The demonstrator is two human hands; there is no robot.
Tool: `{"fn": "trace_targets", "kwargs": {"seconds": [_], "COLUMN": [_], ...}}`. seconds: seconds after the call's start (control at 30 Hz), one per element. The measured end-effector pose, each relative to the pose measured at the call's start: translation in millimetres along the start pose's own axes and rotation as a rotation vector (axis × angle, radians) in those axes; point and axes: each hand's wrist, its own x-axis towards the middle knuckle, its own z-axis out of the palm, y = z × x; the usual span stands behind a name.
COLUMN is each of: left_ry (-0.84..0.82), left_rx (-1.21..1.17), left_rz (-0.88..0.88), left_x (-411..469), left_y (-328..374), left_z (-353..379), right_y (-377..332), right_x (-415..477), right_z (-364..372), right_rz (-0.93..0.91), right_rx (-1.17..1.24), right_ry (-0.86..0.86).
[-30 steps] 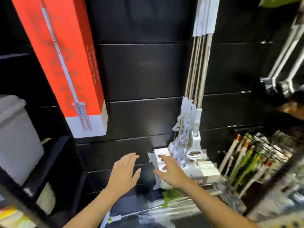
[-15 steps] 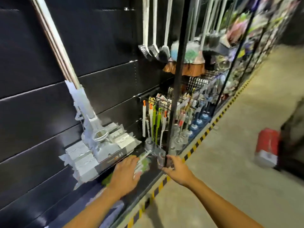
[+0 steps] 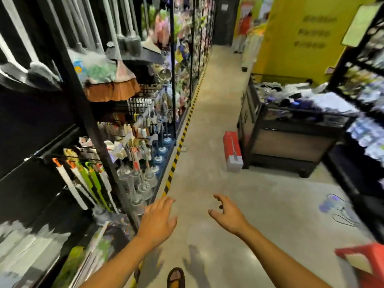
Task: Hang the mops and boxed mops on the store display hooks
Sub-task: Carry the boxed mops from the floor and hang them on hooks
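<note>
Left hand (image 3: 159, 220) out over aisle floor (image 3: 207, 121), fingers spread, grip empty. Right hand (image 3: 227, 215) beside it, fingers loosely curled, grip empty too. Red boxed mop (image 3: 232, 150) stands on floor ahead, against black display stand (image 3: 291, 144), well apart from both hands.

You look down a narrow aisle of smooth grey concrete floor (image 3: 207, 125). On your left, a black slatted wall panel (image 3: 31, 125) and tall black metal shelving (image 3: 83, 100) run to the far end, with yellow-and-black striped tape (image 3: 176, 156) along their foot. On your right stands a low black display unit (image 3: 301, 123), with a bright yellow wall (image 3: 291, 59) behind it. A dark doorway (image 3: 224, 21) closes the far end.
</note>
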Motion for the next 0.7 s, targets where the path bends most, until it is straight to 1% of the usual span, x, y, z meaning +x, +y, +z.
{"fn": "trace_targets", "kwargs": {"seconds": [0.23,0.4,0.6,0.7], "left_ry": [-0.11,-0.134,-0.234,-0.264], "left_rx": [-0.027,-0.028,-0.056,-0.041], "left_rz": [0.142,0.198,0.282,0.315], "left_x": [146,253,358,411], "left_y": [9,24,76,101], "left_z": [34,41,49,68], "right_y": [45,66,102,128], "right_x": [78,140,198,231], "right_z": [-62,-109,-160,-185], "right_rz": [0.17,0.238,0.325,0.339], "right_rx": [0.088,0.138,0.173,0.189], "right_ry": [0.122,0.237,0.34,0.363]}}
